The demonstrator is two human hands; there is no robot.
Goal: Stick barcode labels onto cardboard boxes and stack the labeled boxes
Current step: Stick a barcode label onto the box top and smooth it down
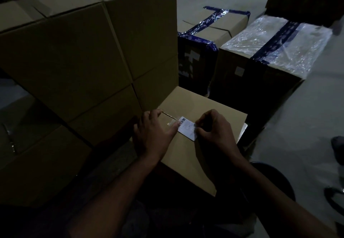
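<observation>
Barcode label [188,129] on top of cardboard box [202,155], near taped seam. Left hand [154,133] flat, fingers pressing label's left edge; right hand [214,127] curled, pinching right edge. Risk — dim light, label creases or sets crooked if right side drops early.

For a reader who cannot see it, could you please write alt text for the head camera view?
In dim light, a person's left hand presses a white barcode label onto a cardboard box while the right hand pinches the label's other end. Stacked plain boxes stand at left; blue-taped boxes sit behind.
</observation>
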